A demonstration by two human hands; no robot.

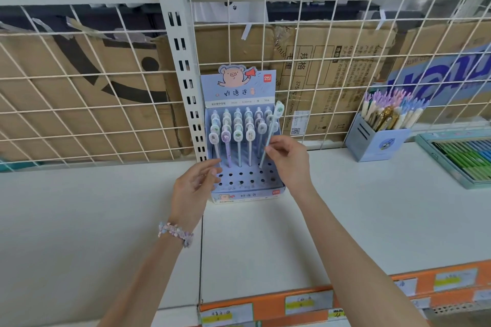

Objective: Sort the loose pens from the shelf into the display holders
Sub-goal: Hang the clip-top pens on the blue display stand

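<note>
The step in hand looks like seating one pen in the display. The right hand [288,159] pinches a slim pale-blue pen with a white oval charm cap [269,135] by its lower barrel, the pen tilted, cap up and away from the hand, tip down just left of the fingertips over the perforated tray. That tray belongs to the light-blue cardboard pen display box with a pig cartoon header [239,87], which stands on the white shelf [106,220] directly ahead of both hands. The left hand [194,188] holds nothing; its relaxed, slightly spread fingers touch or nearly touch the box's near-left corner, seemingly steadying it. Rows of matching capped pens [237,130] fill the holes beyond the right hand's fingers; several front holes show empty. The next move, as I judge it, calls for bringing the pen upright, lining its tip with a free hole just beneath, and pressing it down without knocking neighbours.
</note>
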